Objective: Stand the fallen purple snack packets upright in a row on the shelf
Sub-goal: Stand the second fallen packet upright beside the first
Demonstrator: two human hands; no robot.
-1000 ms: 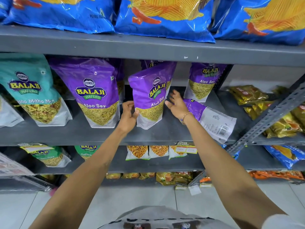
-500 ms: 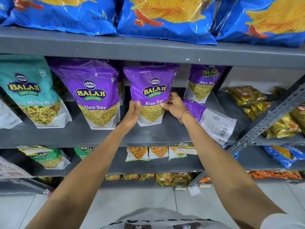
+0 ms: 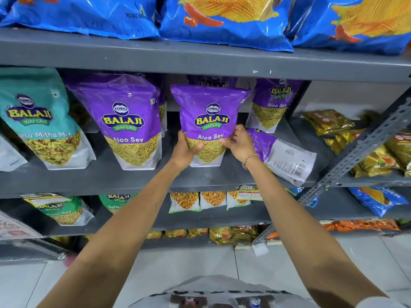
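A purple Aloo Sev packet (image 3: 210, 112) stands upright in the middle of the grey shelf (image 3: 111, 176). My left hand (image 3: 184, 152) grips its lower left side and my right hand (image 3: 239, 144) its lower right side. Left of it another purple packet (image 3: 126, 121) stands upright. A third purple packet (image 3: 274, 103) stands further back on the right. One purple packet (image 3: 287, 156) lies fallen on its face just right of my right wrist, barcode up. More purple packets are partly hidden behind the front ones.
A teal Mitha Mix packet (image 3: 37, 116) stands at the left. Blue chip bags (image 3: 222, 16) fill the shelf above. Gold packets (image 3: 367, 147) lie on the neighbouring rack behind a slanted metal brace (image 3: 364, 147). Smaller packets sit on lower shelves.
The middle purple packet was leaning to the right; both hands have closed on its lower sides and turned it straight and upright, facing front.
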